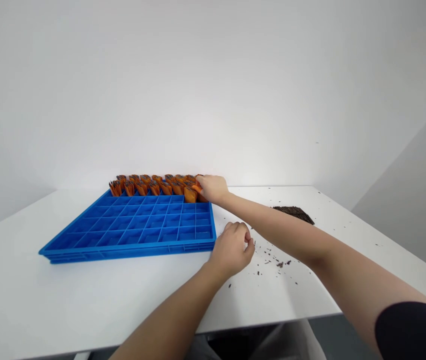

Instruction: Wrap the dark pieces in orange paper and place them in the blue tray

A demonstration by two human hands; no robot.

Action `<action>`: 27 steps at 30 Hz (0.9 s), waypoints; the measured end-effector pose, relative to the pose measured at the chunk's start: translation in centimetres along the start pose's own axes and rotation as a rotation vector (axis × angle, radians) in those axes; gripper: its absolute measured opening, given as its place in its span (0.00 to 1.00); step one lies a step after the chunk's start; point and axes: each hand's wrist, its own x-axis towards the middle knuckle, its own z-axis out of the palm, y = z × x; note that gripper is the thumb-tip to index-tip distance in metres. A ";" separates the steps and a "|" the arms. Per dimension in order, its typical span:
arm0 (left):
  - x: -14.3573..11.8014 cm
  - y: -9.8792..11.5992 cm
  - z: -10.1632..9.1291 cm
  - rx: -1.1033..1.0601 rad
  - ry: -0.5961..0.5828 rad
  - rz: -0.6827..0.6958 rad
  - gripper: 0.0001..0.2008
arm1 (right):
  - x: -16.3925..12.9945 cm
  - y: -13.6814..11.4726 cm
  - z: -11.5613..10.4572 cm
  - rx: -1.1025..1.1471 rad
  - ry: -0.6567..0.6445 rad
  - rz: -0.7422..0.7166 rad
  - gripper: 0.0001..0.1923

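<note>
A blue plastic tray [85, 250] with many small compartments lies on the white table. Its two far rows hold several orange packets [149, 187] standing upright. My right hand [213, 188] reaches to the tray's far right corner, its fingers closed on an orange packet [197, 189] at a compartment there. My left hand [231, 248] rests curled on the table just right of the tray's near right corner; whether it holds anything is hidden.
A dark brown pile [294, 213] of loose material lies on the table at the right, with scattered dark crumbs [276, 261] between it and my left hand. A white wall stands behind the table [29, 295].
</note>
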 end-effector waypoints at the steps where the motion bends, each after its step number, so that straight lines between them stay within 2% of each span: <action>1: 0.0 0.1 0.0 -0.004 -0.011 0.003 0.07 | -0.6 1.0 -0.3 0.005 0.016 0.022 0.20; 6: 0.1 0.1 0.0 -0.016 -0.027 0.004 0.06 | -5.1 6.8 -1.7 0.020 0.083 0.195 0.25; 10: 0.2 0.0 0.2 -0.010 -0.028 0.010 0.06 | -9.8 12.1 -2.0 0.073 0.109 0.306 0.24; 15: 0.3 -0.3 0.6 -0.009 -0.033 0.010 0.06 | -14.7 17.5 -1.4 0.155 0.119 0.308 0.18; 20: 0.7 -0.5 0.8 -0.001 -0.043 -0.027 0.06 | -17.1 20.1 -0.6 0.183 0.163 0.334 0.19; 27: 1.1 -0.7 0.6 0.010 -0.064 -0.037 0.07 | -18.3 21.0 0.1 0.240 0.162 0.311 0.20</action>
